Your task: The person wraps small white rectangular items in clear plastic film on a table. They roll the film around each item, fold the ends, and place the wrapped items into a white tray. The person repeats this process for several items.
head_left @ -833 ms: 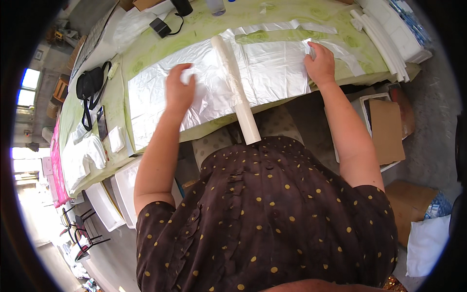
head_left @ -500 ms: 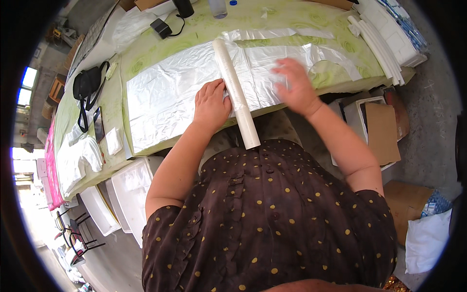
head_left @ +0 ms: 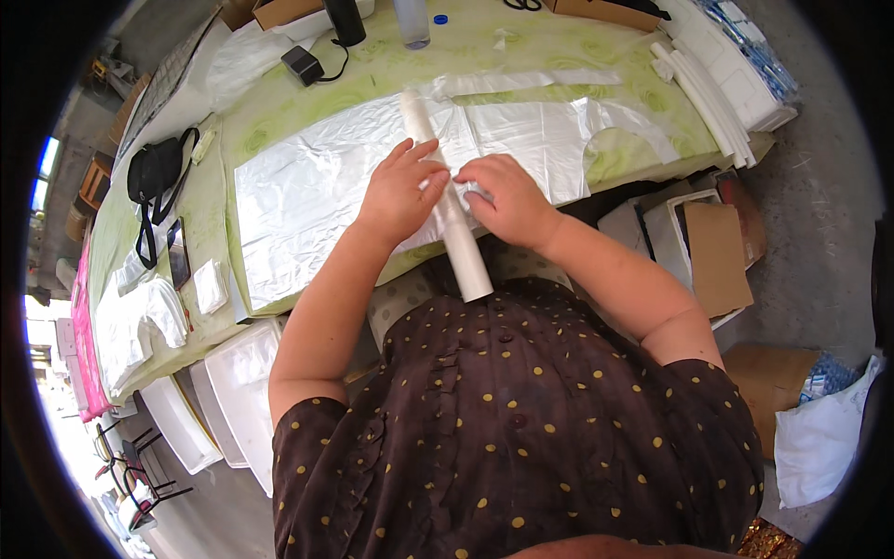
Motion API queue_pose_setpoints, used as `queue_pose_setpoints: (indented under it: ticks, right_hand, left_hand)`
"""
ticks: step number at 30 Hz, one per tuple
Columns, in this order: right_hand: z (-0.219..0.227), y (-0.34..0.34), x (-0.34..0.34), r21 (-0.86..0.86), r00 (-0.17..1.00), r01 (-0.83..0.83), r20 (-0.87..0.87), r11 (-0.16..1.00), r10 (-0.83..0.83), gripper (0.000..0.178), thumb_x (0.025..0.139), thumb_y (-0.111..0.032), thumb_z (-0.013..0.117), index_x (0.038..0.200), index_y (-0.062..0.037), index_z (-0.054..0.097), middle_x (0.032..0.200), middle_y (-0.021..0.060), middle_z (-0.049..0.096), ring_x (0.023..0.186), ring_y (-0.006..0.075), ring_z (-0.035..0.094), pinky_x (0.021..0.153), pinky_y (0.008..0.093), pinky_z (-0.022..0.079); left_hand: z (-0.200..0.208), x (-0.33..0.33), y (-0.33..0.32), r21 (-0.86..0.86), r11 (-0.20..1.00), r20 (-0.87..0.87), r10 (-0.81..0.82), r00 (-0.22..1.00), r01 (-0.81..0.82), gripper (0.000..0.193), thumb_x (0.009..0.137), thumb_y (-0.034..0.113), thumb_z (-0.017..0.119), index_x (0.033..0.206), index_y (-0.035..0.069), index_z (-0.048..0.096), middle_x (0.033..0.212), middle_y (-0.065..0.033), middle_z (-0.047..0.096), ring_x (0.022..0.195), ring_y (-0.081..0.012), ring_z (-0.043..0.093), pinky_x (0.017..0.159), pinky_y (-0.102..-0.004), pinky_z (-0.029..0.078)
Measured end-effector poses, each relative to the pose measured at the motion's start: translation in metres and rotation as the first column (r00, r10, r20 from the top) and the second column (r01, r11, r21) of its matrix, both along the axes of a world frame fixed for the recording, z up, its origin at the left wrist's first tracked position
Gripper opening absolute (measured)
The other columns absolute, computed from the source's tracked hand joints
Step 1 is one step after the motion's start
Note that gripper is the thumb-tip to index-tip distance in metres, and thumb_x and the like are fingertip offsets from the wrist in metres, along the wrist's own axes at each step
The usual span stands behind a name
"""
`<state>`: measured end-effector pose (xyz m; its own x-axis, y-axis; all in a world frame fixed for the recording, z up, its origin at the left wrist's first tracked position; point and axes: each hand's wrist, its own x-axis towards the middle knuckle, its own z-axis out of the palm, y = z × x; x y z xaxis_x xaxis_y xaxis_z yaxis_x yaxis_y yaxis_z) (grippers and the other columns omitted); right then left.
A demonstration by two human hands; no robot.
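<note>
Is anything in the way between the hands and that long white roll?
Nothing visible is: the left hand and right hand are both right at the white roll, one from each side.

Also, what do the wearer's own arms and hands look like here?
The left hand and right hand are bare, with no gloves or watch visible. The forearms are uncovered too. Short dark-brown sleeves with yellowish dots match the shirt.

White roll (head_left: 466,261): its middle is partly hidden under the left hand (head_left: 399,197).
Clear bottle (head_left: 412,23), far: top is cut off.
Blue items (head_left: 759,54), far right: too small to tell.
</note>
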<state>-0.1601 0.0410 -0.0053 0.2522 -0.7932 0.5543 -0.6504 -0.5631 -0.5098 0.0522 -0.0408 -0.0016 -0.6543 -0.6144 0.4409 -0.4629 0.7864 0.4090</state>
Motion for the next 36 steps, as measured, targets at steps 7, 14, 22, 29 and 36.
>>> queue_pose_setpoints:
  ticks: [7, 14, 22, 29, 36]
  right_hand:
    - [-0.026, -0.086, 0.009, -0.083, 0.967, 0.029, -0.249, 0.996, -0.049, 0.038, 0.083, -0.012, 0.063, 0.12, -0.004, 0.066, 0.12, 0.0142, 0.067, 0.112, 0.0331, 0.061, 0.1, 0.0433, 0.047]
    - [-0.023, -0.168, 0.02, 0.121, 0.823, 0.387, -0.493, 0.914, -0.284, 0.047, 0.091, -0.031, 0.057, 0.132, -0.0074, 0.06, 0.13, 0.0168, 0.064, 0.119, 0.0342, 0.06, 0.101, 0.0458, 0.048]
    - [-0.03, -0.202, -0.26, 0.575, 0.638, 0.658, -0.083, 0.487, -0.765, 0.064, 0.087, -0.029, 0.066, 0.143, -0.0031, 0.05, 0.117, 0.0207, 0.067, 0.099, 0.03, 0.066, 0.076, 0.0408, 0.055]
    - [0.008, -0.117, -0.286, 0.185, 0.485, 0.871, -0.179, 0.455, -0.856, 0.065, 0.085, -0.039, 0.068, 0.14, -0.007, 0.056, 0.139, 0.0251, 0.058, 0.129, 0.0373, 0.055, 0.107, 0.0427, 0.045]
    - [-0.003, -0.103, -0.1, 0.258, 0.731, 0.623, -0.528, 0.738, -0.433, 0.064, 0.086, -0.046, 0.069, 0.141, -0.0156, 0.058, 0.163, 0.0142, 0.031, 0.149, 0.035, 0.029, 0.12, 0.0535, 0.024]
  left_hand:
    - [-0.012, 0.022, 0.017, 0.095, 0.991, -0.047, 0.101, 0.994, -0.096, 0.035, 0.085, 0.027, 0.073, 0.117, 0.011, 0.07, 0.146, -0.0137, 0.055, 0.141, -0.0383, 0.044, 0.112, -0.0456, 0.042]
    - [-0.014, 0.031, 0.024, 0.172, 0.976, -0.102, 0.149, 0.984, -0.13, 0.031, 0.084, 0.021, 0.072, 0.113, 0.01, 0.07, 0.149, -0.0128, 0.052, 0.141, -0.0383, 0.044, 0.112, -0.0454, 0.042]
    - [-0.011, 0.023, 0.023, 0.189, 0.975, -0.135, 0.143, 0.98, -0.116, 0.031, 0.082, 0.017, 0.073, 0.111, 0.009, 0.071, 0.148, -0.013, 0.053, 0.141, -0.0384, 0.044, 0.112, -0.0455, 0.043]
    - [-0.016, 0.031, 0.025, 0.197, 0.972, -0.137, 0.155, 0.978, -0.127, 0.03, 0.084, 0.013, 0.07, 0.114, 0.007, 0.068, 0.149, -0.0158, 0.052, 0.143, -0.0386, 0.042, 0.114, -0.0451, 0.039]
    - [-0.016, 0.031, 0.023, 0.144, 0.982, -0.154, 0.144, 0.978, -0.122, 0.03, 0.083, 0.016, 0.073, 0.112, 0.008, 0.07, 0.147, -0.0135, 0.054, 0.141, -0.0392, 0.045, 0.109, -0.0457, 0.046]
